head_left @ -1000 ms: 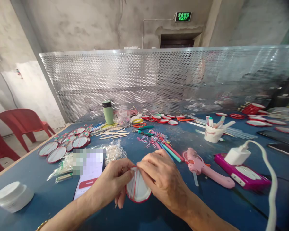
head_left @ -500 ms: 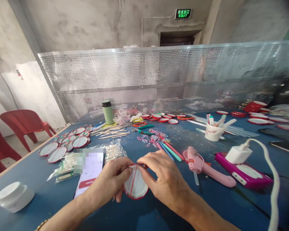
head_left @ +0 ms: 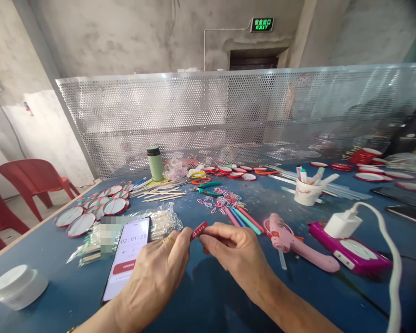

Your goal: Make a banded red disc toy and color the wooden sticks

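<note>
Red disc (head_left: pixel 198 230), seen almost edge-on in the head view with small pale marks along its rim, is raised above the blue surface (head_left: pixel 208 296) between the two hands, tilted up towards the right. The left hand (head_left: pixel 156 273) is narrow, thumb and forefinger pinched on the disc's lower left end, with a ring on one finger. The right hand (head_left: pixel 241 254) is narrow too, its bent fingertips at the disc's right end; how much of it they grip is partly hidden.

Just beside the left hand lies a phone (head_left: pixel 126 263), its screen lit and reading 02:01:20, with clear bags of pale sticks (head_left: pixel 164 221) next to it. A white jar (head_left: pixel 19 286) stands near the surface's left edge. Further back on that side are overlapping red-rimmed discs (head_left: pixel 80 225), loose wooden sticks (head_left: pixel 164 192) and a green bottle (head_left: pixel 155 164), which stands upright.

Beyond the hands lie a pile of small coloured clips (head_left: pixel 225 200), green-handled pliers (head_left: pixel 208 192) and coloured pens (head_left: pixel 247 219). To the right of these, a pink glue gun (head_left: pixel 298 247) lies near a magenta power strip (head_left: pixel 350 249) with a white plug (head_left: pixel 342 224) in it. Behind them stands a paper cup (head_left: pixel 307 192) holding pens and sticks. More red-rimmed discs lie along the back, before a perforated metal panel (head_left: pixel 194 115).
</note>
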### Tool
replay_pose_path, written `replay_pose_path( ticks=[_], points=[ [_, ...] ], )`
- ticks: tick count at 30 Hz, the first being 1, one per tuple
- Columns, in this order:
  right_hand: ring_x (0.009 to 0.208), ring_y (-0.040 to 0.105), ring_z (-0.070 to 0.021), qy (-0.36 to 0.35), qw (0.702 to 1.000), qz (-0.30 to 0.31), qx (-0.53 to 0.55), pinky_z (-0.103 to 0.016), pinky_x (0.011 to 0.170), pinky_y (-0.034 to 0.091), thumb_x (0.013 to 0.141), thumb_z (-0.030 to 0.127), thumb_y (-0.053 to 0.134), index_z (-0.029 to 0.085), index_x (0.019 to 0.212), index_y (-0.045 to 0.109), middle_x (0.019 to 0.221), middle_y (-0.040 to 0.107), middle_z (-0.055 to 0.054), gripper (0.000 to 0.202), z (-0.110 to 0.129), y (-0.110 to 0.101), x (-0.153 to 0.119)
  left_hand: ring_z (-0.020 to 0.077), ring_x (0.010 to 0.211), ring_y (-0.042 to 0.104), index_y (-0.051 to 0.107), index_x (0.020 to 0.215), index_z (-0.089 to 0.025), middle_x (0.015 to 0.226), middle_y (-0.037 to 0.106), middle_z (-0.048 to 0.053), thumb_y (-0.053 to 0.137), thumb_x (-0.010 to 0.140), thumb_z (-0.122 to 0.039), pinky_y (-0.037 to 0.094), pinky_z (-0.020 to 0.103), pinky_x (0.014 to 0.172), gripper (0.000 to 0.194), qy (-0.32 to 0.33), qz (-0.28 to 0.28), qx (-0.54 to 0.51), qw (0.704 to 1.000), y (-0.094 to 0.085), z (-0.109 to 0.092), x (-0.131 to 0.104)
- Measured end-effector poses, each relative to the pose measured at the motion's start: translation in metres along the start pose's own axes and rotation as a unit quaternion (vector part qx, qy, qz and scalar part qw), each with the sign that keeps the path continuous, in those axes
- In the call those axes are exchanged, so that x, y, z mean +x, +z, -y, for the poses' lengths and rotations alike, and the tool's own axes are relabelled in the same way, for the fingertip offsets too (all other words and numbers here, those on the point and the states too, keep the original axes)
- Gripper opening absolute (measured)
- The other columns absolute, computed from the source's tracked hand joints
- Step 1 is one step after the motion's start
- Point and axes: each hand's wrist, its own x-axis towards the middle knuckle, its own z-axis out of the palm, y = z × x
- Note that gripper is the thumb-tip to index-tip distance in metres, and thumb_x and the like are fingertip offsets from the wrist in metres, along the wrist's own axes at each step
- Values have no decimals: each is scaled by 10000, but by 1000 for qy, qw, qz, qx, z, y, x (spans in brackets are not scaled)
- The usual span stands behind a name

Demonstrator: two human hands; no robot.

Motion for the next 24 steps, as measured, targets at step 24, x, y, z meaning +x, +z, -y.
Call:
replay_pose_path(
  ticks=[24],
  points=[
    [355, 364, -53, 16, 995, -92, -16, -208, 358, 261, 774, 396, 641, 196, 639, 596, 457, 436, 81, 246, -7, 11, 2, 144, 466, 567, 465, 1195, -98, 703, 603, -7, 280, 989, -3, 405, 261, 417, 293, 70, 15, 82, 994, -4, -5, 9]
  ],
)
